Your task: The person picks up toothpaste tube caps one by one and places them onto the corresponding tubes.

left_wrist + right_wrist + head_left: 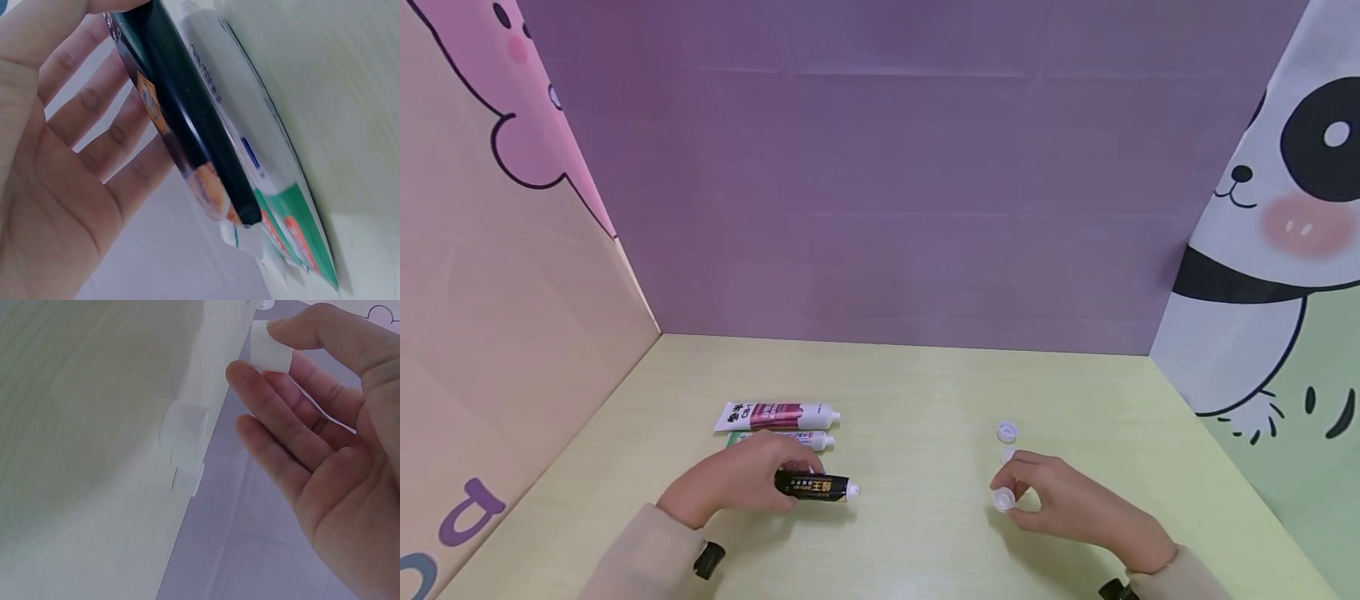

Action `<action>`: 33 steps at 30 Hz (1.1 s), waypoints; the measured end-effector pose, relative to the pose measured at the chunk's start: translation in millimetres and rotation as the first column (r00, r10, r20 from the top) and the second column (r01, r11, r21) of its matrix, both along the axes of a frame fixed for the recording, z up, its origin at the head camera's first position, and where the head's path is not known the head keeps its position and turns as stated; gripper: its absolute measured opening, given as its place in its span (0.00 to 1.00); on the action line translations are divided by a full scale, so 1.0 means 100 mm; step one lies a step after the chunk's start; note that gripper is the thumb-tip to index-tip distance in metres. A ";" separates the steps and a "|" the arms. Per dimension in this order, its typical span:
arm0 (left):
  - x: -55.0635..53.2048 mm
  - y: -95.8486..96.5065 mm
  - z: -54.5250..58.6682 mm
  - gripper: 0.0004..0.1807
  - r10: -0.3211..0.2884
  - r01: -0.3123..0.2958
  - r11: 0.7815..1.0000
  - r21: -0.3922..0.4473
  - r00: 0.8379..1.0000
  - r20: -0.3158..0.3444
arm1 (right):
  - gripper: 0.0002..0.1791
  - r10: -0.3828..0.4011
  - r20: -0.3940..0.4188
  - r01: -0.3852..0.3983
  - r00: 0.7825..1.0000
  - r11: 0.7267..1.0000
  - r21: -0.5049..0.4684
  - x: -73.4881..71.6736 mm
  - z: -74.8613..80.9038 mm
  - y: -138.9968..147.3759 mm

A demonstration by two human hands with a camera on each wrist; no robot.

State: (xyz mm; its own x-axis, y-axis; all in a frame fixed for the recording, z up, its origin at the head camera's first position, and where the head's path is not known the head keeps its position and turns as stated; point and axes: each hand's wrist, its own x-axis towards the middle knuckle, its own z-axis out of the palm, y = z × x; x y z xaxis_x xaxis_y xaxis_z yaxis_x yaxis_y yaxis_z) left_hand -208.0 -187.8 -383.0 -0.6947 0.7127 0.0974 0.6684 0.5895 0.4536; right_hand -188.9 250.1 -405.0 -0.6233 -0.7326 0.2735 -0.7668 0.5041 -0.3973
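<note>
My left hand (pixel 760 477) grips a black toothpaste tube (pixel 816 486) with gold lettering, its white nozzle uncapped and pointing right. In the left wrist view, the thumb and fingers pinch the dark tube (pixel 181 119) near its top end. Just behind that hand, a white and green toothpaste tube (pixel 811 440) lies partly hidden. Beyond it rests a white and maroon toothpaste tube (pixel 790 416), also without a cap. Over the right part of the table, my right hand (pixel 1051 498) pinches a white cap (pixel 1003 499) between thumb and fingers; the right wrist view shows this cap (pixel 270 349) side-on.
Another white cap (pixel 1007 431) sits on the pale wooden table (pixel 917 400) beyond the right hand. A further cap (pixel 1007 455) is mostly covered by the fingers. A purple backdrop (pixel 887 208) closes off the far edge, with printed panels (pixel 1247 333) along the sides.
</note>
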 end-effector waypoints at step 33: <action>-0.07 0.41 -0.01 0.20 -0.017 0.017 1.000 0.020 1.000 0.010 | 0.20 -0.005 -0.015 0.004 1.000 0.998 -0.067 -0.06 0.01 -0.27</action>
State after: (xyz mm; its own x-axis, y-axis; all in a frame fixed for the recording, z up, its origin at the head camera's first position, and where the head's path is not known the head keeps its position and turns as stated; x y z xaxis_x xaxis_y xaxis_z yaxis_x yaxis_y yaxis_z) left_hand -214.8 -146.5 -384.4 -0.6836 0.7223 0.1047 0.6736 0.5691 0.4716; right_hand -194.8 222.8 -404.5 -0.6219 -0.7097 0.3310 -0.7708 0.4802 -0.4185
